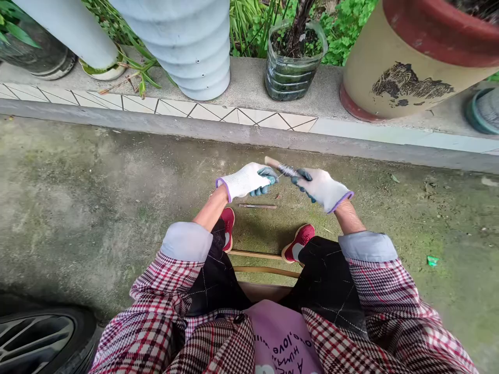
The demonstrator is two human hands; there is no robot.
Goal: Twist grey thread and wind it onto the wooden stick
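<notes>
My right hand (322, 188), in a white glove with blue-green coated fingers, is closed around a short wooden stick (272, 162). Silvery wire (287, 170) is wound round the stick's middle, and the pale bare end points up and left. Just to the left, my left hand (253, 179) wears a matching glove. Its fingers are pinched together on what looks like a thin strand of that wire, which runs across the small gap between the hands. Below them on the ground lies another thin stick (257, 206) with a darker middle part.
A low concrete ledge (245, 78) with a tiled edge runs ahead, bearing a ribbed pale pot (187, 47), a cut plastic bottle planter (290, 78) and a big tan pot (405, 67). A car wheel (42, 337) stands at lower left. Wooden bars (257, 254) cross between my feet.
</notes>
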